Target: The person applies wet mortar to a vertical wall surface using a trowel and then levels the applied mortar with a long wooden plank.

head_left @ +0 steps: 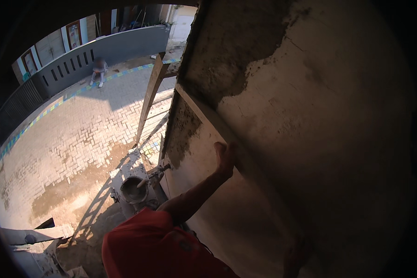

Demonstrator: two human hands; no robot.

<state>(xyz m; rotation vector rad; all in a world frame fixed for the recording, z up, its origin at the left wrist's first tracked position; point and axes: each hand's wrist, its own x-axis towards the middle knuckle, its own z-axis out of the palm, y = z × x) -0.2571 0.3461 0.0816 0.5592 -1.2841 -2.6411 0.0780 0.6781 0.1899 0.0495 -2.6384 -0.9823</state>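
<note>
Left hand [225, 159] grips the long straightedge [204, 113] laid slantwise across the plastered wall [319, 106], right hand [295, 257] in shadow low on it, grip unclear, while a mortar bucket [133, 189] waits below near the wall's left edge.

Red short sleeve [143, 241], bare forearm [194, 194], bare left hand [224, 158].

A mortar bucket [133, 189] sits on a splattered platform [125, 171] above brick paving [78, 134].
</note>
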